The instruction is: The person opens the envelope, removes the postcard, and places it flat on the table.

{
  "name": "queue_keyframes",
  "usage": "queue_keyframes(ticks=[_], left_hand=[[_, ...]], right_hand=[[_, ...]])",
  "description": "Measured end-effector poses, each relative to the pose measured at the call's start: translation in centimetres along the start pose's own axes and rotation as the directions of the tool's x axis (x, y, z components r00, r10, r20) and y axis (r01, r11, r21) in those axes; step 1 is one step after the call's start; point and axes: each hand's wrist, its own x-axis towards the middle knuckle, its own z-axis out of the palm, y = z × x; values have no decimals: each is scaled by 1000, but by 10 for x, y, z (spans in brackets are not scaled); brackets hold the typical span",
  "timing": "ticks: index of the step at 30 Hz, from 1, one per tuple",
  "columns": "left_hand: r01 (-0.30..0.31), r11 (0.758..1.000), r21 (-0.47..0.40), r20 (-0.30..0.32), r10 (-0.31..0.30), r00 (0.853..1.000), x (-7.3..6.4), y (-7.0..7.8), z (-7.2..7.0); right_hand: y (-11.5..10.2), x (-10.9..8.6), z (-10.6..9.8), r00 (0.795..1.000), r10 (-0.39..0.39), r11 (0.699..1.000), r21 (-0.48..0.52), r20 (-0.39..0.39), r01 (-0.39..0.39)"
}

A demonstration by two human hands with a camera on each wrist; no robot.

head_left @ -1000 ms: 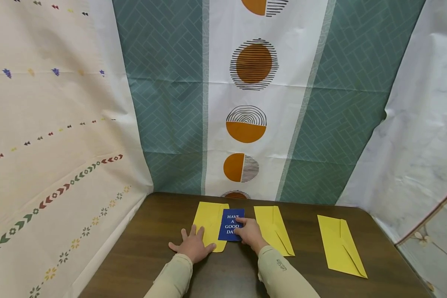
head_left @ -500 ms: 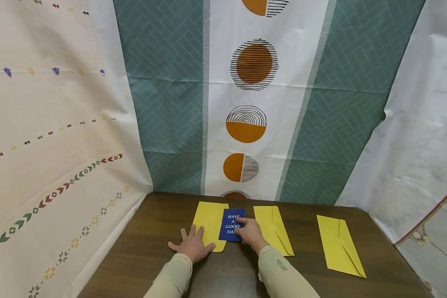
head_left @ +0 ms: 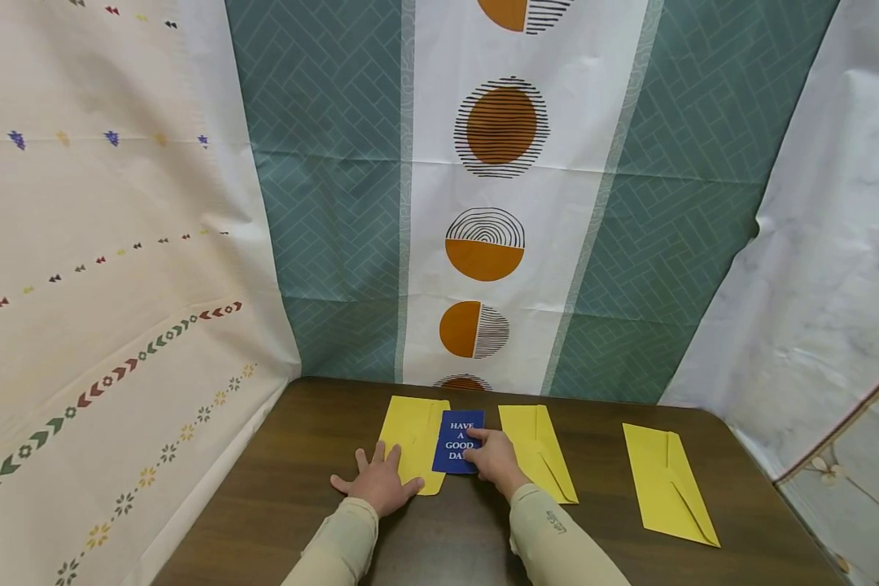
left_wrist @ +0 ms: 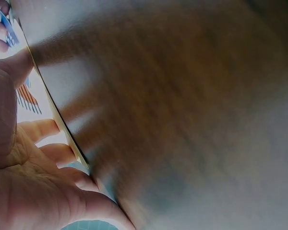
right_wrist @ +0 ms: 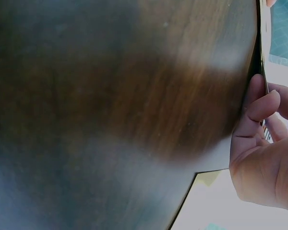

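1. Blue card (head_left: 450, 443), with white lettering that reads "HAVE A GOOD DA" before a finger covers the rest, is pinched at its right edge by the right hand (head_left: 496, 461).
2. In that grip the thumb and fingers are closed together with only the thin card between them; the right wrist view shows a thin sheet edge between thumb and fingers.
3. The card is left of the right hand, and its left side overlaps the right edge of the left yellow envelope (head_left: 412, 430).
4. Over that envelope's near left part lies the left hand (head_left: 379, 485), palm down, fingers straight and spread wide, pinching nothing; its thumb reaches the envelope's near edge.
5. Just right of the card, partly behind the right hand, is the middle yellow envelope (head_left: 533, 443), with flap lines showing.
6. Well apart, farther right, lies the right yellow envelope (head_left: 670, 484), slanted, its near end toward the right.
7. All three envelopes lie on a dark brown wooden table (head_left: 300, 448).
8. Past the table's far edge hangs a patterned cloth (head_left: 483, 183), green and white with orange circles; a cream cloth (head_left: 110, 260) with small motifs hangs on the left.
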Motion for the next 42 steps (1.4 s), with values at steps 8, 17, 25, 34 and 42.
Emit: queue_keyframes(ticks=[8, 17, 25, 34, 42], left_hand=[[4, 1000, -1, 6, -4, 1000, 1, 0, 0], [-1, 1000, -7, 13, 1, 1000, -5, 2, -4], [-10, 1000, -6, -6, 9, 1000, -2, 0, -1], [-16, 1000, -9, 2, 16, 1000, -6, 1, -5], [-23, 1000, -12, -4, 23, 1000, -7, 1, -5]], right_hand=[[2, -1, -2, 1000, 6, 1000, -11, -8, -6], [4, 1, -6, 1000, 8, 1000, -15, -11, -8], [7, 3, -10, 1000, 20, 1000, -10, -12, -20], [9, 3, -17, 999, 32, 998, -52, -31, -33], [12, 3, -24, 998, 51, 997, -61, -38, -53]])
